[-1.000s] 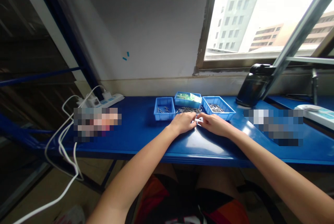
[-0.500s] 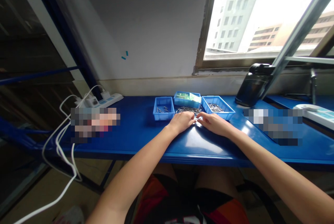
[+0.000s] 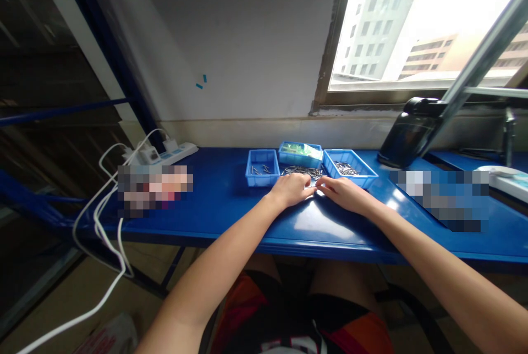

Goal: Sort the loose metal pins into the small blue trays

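Note:
My left hand (image 3: 292, 189) and my right hand (image 3: 341, 193) rest close together on the blue table (image 3: 231, 208). Both have thumb and fingers drawn into a pinch, the fingertips nearly meeting. A thin, light sliver shows between them, too small to name. Just behind my hands lies a pile of slim metal pieces (image 3: 303, 171), partly covered by my fingers. A left blue bin (image 3: 263, 180) holds a few of the pieces; a right blue bin (image 3: 355, 179) has many more. Between them, farther back, a third blue bin (image 3: 300, 159) contains a green-and-clear plastic packet (image 3: 303, 150).
A black bottle (image 3: 408, 134) stands at the back right, near a slanted metal bar (image 3: 474, 62). On the left, a power strip (image 3: 181, 151) trails white cables (image 3: 109, 288) over the table edge. Blurred-out items lie at both sides. The wall and window are behind.
The camera view has shifted slightly, so the scene sits a little to the right. My hands stay at the pile, fingertips slightly closer together.

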Demonstrator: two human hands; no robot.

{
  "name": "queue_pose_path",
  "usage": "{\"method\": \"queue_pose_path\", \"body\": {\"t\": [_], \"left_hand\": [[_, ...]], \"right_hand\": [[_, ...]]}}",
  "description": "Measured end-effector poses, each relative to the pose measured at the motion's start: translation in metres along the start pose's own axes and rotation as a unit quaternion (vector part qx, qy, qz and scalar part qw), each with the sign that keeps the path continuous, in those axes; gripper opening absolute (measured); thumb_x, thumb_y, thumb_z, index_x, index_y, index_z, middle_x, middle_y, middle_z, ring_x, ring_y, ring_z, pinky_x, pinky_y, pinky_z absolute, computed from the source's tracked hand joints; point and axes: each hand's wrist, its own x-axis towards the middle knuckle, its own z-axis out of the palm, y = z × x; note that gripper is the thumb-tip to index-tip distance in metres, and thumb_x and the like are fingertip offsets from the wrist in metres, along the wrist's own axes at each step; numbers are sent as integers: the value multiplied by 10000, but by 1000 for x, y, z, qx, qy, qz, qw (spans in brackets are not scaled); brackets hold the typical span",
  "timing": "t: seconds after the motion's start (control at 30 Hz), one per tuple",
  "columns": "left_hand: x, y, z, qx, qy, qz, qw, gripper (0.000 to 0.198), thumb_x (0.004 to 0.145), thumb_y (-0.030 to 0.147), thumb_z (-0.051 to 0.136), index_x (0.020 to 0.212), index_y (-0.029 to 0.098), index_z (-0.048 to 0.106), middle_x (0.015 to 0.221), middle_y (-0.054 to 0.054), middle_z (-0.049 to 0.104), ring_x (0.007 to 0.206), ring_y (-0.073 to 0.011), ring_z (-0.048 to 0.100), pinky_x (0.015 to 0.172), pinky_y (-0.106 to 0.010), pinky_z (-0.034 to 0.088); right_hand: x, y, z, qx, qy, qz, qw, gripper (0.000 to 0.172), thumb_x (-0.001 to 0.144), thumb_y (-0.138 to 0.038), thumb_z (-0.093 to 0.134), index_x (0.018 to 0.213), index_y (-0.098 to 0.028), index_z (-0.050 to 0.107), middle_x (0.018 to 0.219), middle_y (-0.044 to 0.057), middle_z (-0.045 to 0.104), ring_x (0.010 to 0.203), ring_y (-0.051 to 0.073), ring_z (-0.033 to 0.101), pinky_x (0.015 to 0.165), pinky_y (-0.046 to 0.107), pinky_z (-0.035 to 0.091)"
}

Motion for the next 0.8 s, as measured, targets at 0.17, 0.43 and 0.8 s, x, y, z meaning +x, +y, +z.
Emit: {"method": "queue_pose_path", "body": {"t": [0.17,0.43,0.8], "left_hand": [[-2,0,-1,6,-13,-2,1000,177,778,341,468,851,212,565,869,-30,653,816,-209,617,693,-287,478],[-1,-1,0,12,-13,-4,1000,151,778,293,455,858,216,556,875,-30,655,832,-215,618,706,-301,483],[-14,5,-9,-12,-18,-36,999,246,813,313,464,1008,203,568,971,-62,652,888,-222,611,747,-300,478]], "right_hand": [[0,0,0,1,-1,11,1000,280,880,-329,345,942,-205,589,626,25,619,574,150,563,558,224,365],[0,0,1,-3,-2,9,1000,290,879,-332,342,958,-202,588,621,30,620,568,152,561,559,228,363],[-1,0,2,0,-4,-4,1000,284,875,-324,339,905,-202,594,610,33,610,554,159,557,551,236,368]]}}
